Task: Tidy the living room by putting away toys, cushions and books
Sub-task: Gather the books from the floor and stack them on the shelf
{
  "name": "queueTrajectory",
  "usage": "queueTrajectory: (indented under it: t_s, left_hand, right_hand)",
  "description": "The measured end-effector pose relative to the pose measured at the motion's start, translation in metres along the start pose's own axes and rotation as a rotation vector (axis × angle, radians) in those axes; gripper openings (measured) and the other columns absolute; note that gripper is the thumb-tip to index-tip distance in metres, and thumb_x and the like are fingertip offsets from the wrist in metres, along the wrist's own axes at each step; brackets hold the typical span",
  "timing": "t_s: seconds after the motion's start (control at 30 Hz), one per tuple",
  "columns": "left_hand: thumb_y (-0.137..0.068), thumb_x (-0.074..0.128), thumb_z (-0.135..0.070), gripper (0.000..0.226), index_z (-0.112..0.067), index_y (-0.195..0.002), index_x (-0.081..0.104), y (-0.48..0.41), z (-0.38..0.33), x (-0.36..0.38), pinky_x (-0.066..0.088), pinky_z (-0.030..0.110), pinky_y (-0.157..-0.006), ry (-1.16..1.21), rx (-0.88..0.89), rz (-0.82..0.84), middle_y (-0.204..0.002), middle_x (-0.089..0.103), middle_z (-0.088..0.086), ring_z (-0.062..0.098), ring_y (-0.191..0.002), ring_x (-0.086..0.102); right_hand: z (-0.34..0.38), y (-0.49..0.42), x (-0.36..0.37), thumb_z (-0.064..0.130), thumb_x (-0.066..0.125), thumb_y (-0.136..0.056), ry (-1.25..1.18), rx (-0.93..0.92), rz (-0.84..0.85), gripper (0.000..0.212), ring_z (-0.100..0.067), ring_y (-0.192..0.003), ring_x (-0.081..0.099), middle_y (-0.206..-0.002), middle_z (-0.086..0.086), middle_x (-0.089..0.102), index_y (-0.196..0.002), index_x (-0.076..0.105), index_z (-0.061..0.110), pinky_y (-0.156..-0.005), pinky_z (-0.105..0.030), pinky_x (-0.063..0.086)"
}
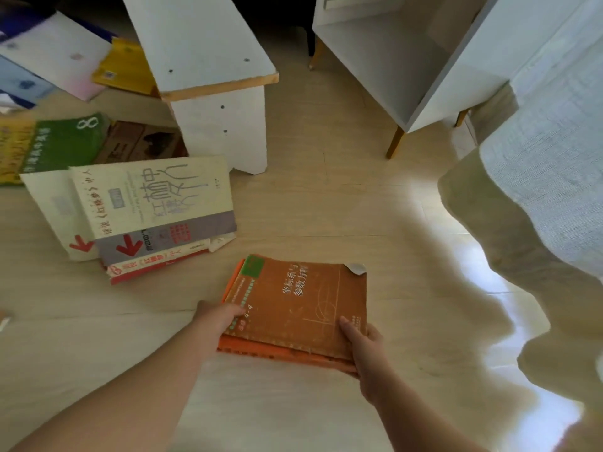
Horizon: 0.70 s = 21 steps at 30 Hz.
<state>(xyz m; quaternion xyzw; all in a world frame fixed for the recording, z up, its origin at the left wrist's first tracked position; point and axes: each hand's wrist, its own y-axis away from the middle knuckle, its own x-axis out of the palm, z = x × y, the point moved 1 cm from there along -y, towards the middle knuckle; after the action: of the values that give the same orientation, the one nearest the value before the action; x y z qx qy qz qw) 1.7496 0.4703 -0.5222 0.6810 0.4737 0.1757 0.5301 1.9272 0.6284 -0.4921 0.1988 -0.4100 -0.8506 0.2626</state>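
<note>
At least ten books, one white stool, one white cabinet, two hands

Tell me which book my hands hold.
The orange-brown book nearest you, between left hand and right hand; the cream book and green book lie untouched.

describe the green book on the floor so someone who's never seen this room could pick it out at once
Find the white stool standing on the pale floor near the top middle of the view. Just left of its leg lies the green book, next to a brown book and behind the cream books. It alone is green, with a white 8 in one corner.
</note>
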Motion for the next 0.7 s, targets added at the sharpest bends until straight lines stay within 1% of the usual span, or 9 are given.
queueTrajectory:
  t_s: [0.1, 0.13, 0.23, 0.3, 0.4, 0.43, 0.57, 0.63, 0.7]
  left_hand:
    - [-0.079, 0.071, -0.012, 0.033, -0.002, -0.106, 0.055, 0.062, -0.029, -0.031, 0.052, 0.033, -0.064, 0.003, -0.005, -0.016, -0.095, 0.066, 0.018, 0.032, -0.080, 0.064]
    - [-0.079, 0.071, -0.013, 0.030, -0.002, -0.103, 0.057, 0.090, -0.043, -0.042, 0.053, 0.034, -0.066, 0.005, 0.000, -0.028, -0.094, 0.066, 0.018, 0.032, -0.079, 0.065]
    - [-0.079, 0.071, -0.011, 0.020, -0.002, -0.093, 0.059, 0.175, -0.088, -0.075, 0.055, 0.042, -0.080, 0.083, 0.025, -0.051, -0.089, 0.068, 0.017, 0.032, -0.082, 0.067]
    - [-0.080, 0.068, -0.006, 0.020, -0.003, -0.098, 0.059, 0.243, -0.124, -0.093, 0.055, 0.047, -0.082, 0.223, 0.045, -0.035, -0.088, 0.069, 0.016, 0.031, -0.080, 0.067]
    - [-0.085, 0.063, -0.004, 0.018, -0.009, -0.099, 0.054, 0.358, -0.196, -0.109, 0.052, 0.038, -0.066, 0.581, 0.018, 0.015, -0.087, 0.064, 0.013, 0.024, -0.075, 0.061]
    - [-0.086, 0.062, -0.005, 0.017, -0.009, -0.100, 0.054, 0.387, -0.210, -0.106, 0.049, 0.036, -0.065, 0.653, -0.002, 0.064, -0.087, 0.062, 0.013, 0.024, -0.076, 0.060]
    - [-0.090, 0.057, -0.008, 0.016, -0.008, -0.105, 0.052, 0.490, -0.289, -0.076, 0.046, 0.039, -0.063, 0.729, 0.006, 0.277, -0.086, 0.060, 0.014, 0.027, -0.076, 0.057]
    - [-0.094, 0.053, -0.010, 0.019, -0.011, -0.113, 0.051, 0.515, -0.324, -0.067, 0.046, 0.041, -0.067, 0.737, 0.069, 0.280, -0.089, 0.061, 0.012, 0.028, -0.080, 0.057]
    - [-0.094, 0.051, -0.008, 0.023, -0.012, -0.117, 0.051, 0.534, -0.362, -0.063, 0.044, 0.044, -0.075, 0.720, 0.150, 0.271, -0.095, 0.062, 0.012, 0.030, -0.090, 0.058]
  right_hand:
    - [0.040, 0.060, 0.006, 0.026, 0.062, -0.089, -0.005, -0.044, -0.012, 0.008, -0.029, -0.088, 0.067, -0.097, -0.008, 0.068, -0.090, 0.056, 0.021, -0.075, -0.042, 0.057]
    - [0.056, 0.082, 0.006, 0.026, 0.062, -0.088, -0.015, -0.046, -0.015, 0.008, -0.029, -0.088, 0.068, -0.097, -0.008, 0.069, -0.090, 0.057, 0.021, -0.076, -0.042, 0.057]
    - [0.115, 0.158, -0.004, 0.024, 0.063, -0.088, -0.078, -0.031, -0.021, 0.008, -0.031, -0.088, 0.068, -0.097, -0.010, 0.069, -0.090, 0.057, 0.020, -0.075, -0.043, 0.057]
    - [0.159, 0.211, -0.015, 0.023, 0.065, -0.087, -0.125, -0.029, -0.046, 0.010, -0.032, -0.087, 0.067, -0.098, -0.010, 0.068, -0.092, 0.057, 0.020, -0.071, -0.041, 0.057]
    - [0.253, 0.297, -0.034, 0.025, 0.065, -0.086, -0.191, -0.037, -0.065, 0.022, -0.031, -0.086, 0.067, -0.099, -0.010, 0.068, -0.104, 0.056, 0.016, -0.065, -0.036, 0.055]
    - [0.271, 0.316, -0.036, 0.027, 0.065, -0.086, -0.200, -0.051, -0.066, 0.026, -0.032, -0.087, 0.067, -0.101, -0.010, 0.068, -0.108, 0.055, 0.016, -0.066, -0.036, 0.054]
    - [0.366, 0.372, -0.044, 0.027, 0.064, -0.087, -0.252, -0.137, -0.066, 0.025, -0.031, -0.087, 0.066, -0.099, -0.010, 0.067, -0.106, 0.055, 0.014, -0.074, -0.043, 0.055]
    - [0.406, 0.388, -0.042, 0.024, 0.061, -0.089, -0.288, -0.153, -0.069, 0.014, -0.032, -0.087, 0.066, -0.098, -0.011, 0.066, -0.098, 0.053, 0.016, -0.073, -0.042, 0.055]
    - [0.447, 0.398, -0.041, 0.023, 0.058, -0.092, -0.321, -0.185, -0.023, 0.008, -0.030, -0.086, 0.064, -0.098, -0.011, 0.064, -0.092, 0.050, 0.019, -0.068, -0.038, 0.053]
